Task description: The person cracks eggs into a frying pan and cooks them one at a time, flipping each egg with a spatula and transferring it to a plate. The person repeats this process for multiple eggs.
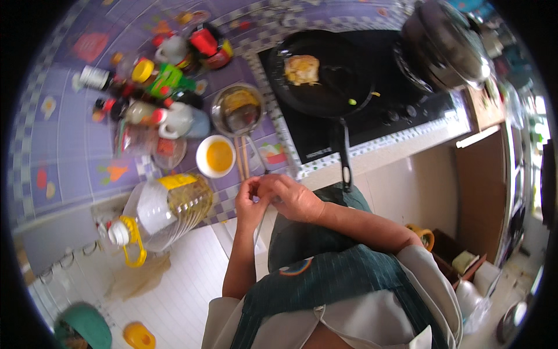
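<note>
My left hand (253,203) and my right hand (296,198) meet at the counter's edge, fingertips together; whether something small is between them cannot be told. Just beyond them lie wooden chopsticks (241,159) and the thin handle of a metal pot or ladle (258,152). A white bowl (199,155) holds yellow-orange liquid like beaten egg. Behind it stands a steel bowl (218,120) with yellow residue. On the black cooktop (311,146), a frying pan (340,94) holds a browned piece of fried egg (302,70) at its left side and a small green bit; its handle points towards me.
A large cooking oil bottle (170,209) with a yellow handle is at the left counter edge. Sauce bottles and jars (165,80) crowd the back left. A lidded steel pot (444,48) stands at the right of the cooktop, near a wooden board (486,109).
</note>
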The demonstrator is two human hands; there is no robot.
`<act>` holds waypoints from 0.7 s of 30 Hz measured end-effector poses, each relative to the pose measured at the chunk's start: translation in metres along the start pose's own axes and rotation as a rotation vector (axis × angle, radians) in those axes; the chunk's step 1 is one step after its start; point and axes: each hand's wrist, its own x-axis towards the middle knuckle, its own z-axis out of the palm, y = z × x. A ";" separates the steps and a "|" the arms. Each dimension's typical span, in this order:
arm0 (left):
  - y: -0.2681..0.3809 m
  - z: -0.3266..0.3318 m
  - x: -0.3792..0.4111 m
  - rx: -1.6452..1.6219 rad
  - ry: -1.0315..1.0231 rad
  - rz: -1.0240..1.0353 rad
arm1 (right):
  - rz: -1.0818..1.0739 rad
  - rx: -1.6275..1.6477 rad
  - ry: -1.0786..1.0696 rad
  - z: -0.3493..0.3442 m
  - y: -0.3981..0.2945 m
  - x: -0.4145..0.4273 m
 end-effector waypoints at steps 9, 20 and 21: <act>0.092 0.084 0.016 -0.090 -0.488 0.170 | 0.092 0.038 0.554 -0.103 0.012 -0.104; 0.096 0.112 0.026 0.017 -0.631 0.166 | 0.632 -0.197 1.415 -0.118 0.154 -0.195; 0.096 0.113 0.027 0.021 -0.639 0.169 | 0.591 -0.226 1.405 -0.118 0.159 -0.193</act>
